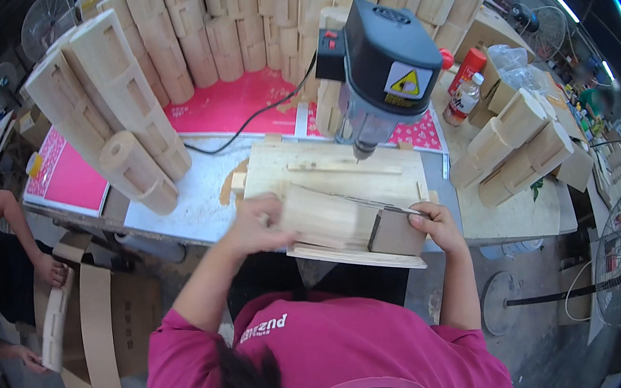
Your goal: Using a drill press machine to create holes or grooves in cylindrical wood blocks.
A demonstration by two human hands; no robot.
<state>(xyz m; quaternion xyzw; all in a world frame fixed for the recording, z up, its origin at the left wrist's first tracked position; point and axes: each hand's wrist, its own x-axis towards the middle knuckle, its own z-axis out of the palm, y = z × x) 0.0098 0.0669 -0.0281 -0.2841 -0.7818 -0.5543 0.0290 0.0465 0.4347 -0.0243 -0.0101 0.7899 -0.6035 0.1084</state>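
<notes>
A pale wooden cylinder [321, 216], slightly blurred, lies sideways on the wooden board under the drill press [387, 60]. A grey-brown, box-like piece [395, 232] sits at its right end. My right hand [438, 226] grips that piece, thumb on its near top edge and fingers round the outer side. At the cylinder's left end is my left hand [258, 225], blurred, with thumb and fingertips by the wood. Whether anything small is between those fingers I cannot make out. The drill's chuck [364, 148] hangs above and behind the cylinder.
Tall stacks of wooden cylinders [236, 32] ring the back of the table; more stand at left [139, 172] and right [505, 137]. A black cable [240, 129] crosses the tabletop. A bottle [463, 100] stands right of the drill. At left, another person's hand [48, 270] holds a wooden piece over a carton [132, 309].
</notes>
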